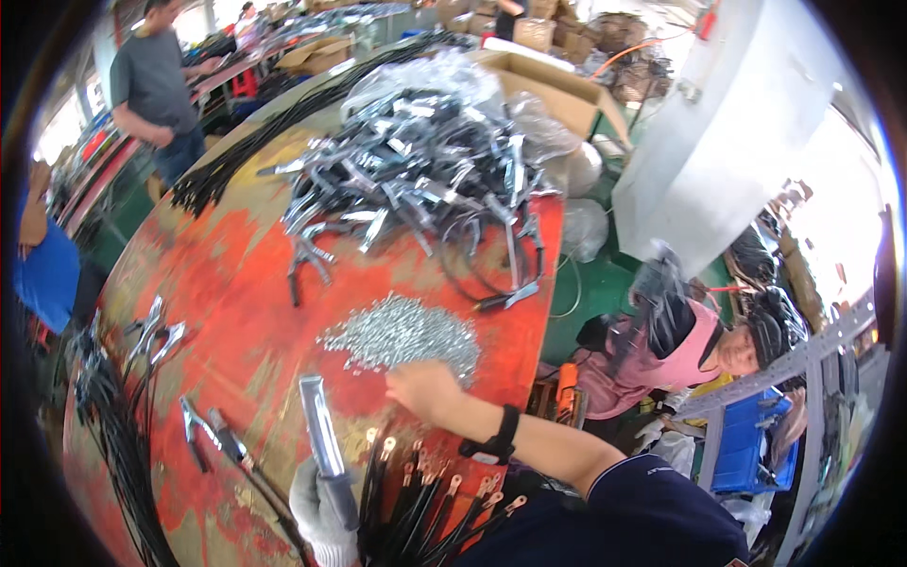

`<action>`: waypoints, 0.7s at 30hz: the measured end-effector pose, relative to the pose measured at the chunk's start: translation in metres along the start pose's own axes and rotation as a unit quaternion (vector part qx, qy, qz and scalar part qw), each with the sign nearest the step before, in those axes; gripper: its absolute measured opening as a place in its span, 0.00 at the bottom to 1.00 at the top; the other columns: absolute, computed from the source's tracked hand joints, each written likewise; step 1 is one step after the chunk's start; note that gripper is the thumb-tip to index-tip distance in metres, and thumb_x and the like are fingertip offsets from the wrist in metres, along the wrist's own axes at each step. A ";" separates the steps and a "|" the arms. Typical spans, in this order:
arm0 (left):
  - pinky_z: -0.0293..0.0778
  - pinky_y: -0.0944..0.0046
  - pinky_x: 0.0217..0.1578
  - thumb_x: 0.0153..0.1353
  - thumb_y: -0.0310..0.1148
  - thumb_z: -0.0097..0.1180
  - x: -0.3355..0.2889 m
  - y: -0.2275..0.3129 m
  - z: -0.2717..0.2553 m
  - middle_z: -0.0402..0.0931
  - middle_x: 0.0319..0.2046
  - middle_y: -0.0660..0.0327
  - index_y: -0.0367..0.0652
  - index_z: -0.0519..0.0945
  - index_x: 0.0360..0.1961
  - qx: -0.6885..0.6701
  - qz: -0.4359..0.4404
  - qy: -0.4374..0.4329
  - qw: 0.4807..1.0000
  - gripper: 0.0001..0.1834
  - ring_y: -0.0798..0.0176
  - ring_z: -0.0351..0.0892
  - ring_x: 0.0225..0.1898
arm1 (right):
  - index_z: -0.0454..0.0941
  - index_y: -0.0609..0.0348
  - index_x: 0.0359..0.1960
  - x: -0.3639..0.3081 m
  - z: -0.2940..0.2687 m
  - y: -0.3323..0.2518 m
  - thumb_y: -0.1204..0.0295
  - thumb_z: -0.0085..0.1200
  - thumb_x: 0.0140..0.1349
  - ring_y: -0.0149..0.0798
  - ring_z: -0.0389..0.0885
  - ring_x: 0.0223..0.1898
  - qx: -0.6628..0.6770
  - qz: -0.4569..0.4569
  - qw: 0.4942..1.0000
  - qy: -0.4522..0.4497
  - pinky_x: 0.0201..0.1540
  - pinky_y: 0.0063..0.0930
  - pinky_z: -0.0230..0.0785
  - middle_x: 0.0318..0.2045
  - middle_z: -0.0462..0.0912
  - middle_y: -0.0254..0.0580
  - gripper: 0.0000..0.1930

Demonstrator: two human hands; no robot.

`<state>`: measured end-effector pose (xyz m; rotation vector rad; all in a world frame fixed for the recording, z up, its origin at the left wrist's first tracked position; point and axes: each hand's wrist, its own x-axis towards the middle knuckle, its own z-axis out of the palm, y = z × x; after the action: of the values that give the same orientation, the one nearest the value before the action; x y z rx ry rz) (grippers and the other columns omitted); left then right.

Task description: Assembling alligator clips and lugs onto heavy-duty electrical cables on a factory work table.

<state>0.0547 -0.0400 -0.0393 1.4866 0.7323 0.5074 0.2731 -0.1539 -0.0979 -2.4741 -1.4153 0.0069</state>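
My left hand (pixel 319 518), in a white glove, grips a metal clamp (pixel 324 430) upright near the table's front edge. The clamp has a shiny flat upper part and a dark grey lower part. My bare right hand (pixel 423 390) is at the near edge of a heap of small silvery metal pieces (pixel 402 331). Its fingers are bent together, and what they hold, if anything, is hidden. Black cables with copper ring lugs (pixel 453 484) lie between my arms. Left of the gloved hand, a clamp joined to a cable (pixel 227 437) lies on the table.
A big pile of metal clamps (pixel 406 170) covers the far part of the worn red table (pixel 217 274). Bundled black cables lie at the left (pixel 118 454) and far left (pixel 255 128). A cardboard box (pixel 548 85) stands behind. A person in pink (pixel 652 359) is at the right.
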 end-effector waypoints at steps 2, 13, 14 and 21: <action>0.69 0.70 0.25 0.68 0.38 0.48 -0.003 -0.005 -0.007 0.77 0.22 0.61 0.37 0.76 0.44 -0.014 0.072 -0.021 0.997 0.15 0.70 0.75 0.23 | 0.75 0.56 0.36 0.001 -0.004 -0.006 0.59 0.55 0.58 0.49 0.81 0.36 0.051 0.021 0.998 0.002 0.36 0.43 0.73 0.31 0.80 0.45 0.14; 0.71 0.64 0.32 0.67 0.34 0.50 -0.028 0.041 0.006 0.77 0.26 0.59 0.38 0.79 0.37 0.004 0.043 -0.075 0.996 0.10 0.66 0.75 0.29 | 0.77 0.50 0.36 -0.019 -0.014 -0.011 0.59 0.51 0.64 0.44 0.82 0.31 0.136 -0.005 0.991 -0.002 0.31 0.41 0.73 0.31 0.83 0.42 0.11; 0.71 0.63 0.32 0.67 0.35 0.50 -0.028 0.035 0.006 0.78 0.27 0.59 0.39 0.79 0.38 -0.015 0.034 -0.074 0.997 0.10 0.65 0.75 0.29 | 0.78 0.51 0.39 -0.020 -0.030 -0.025 0.62 0.53 0.63 0.43 0.83 0.32 0.293 0.015 0.956 -0.016 0.34 0.38 0.74 0.31 0.83 0.41 0.09; 0.72 0.59 0.33 0.65 0.39 0.51 -0.024 0.029 0.009 0.77 0.27 0.52 0.40 0.79 0.38 0.094 0.101 -0.061 0.988 0.13 0.59 0.76 0.29 | 0.77 0.58 0.48 -0.010 -0.025 -0.062 0.73 0.51 0.63 0.34 0.82 0.37 0.604 0.105 0.785 -0.087 0.40 0.30 0.75 0.39 0.83 0.42 0.12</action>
<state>0.0487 -0.0621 -0.0087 1.7648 0.5475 0.5058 0.2194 -0.1395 -0.0595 -1.4864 -0.7135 0.9056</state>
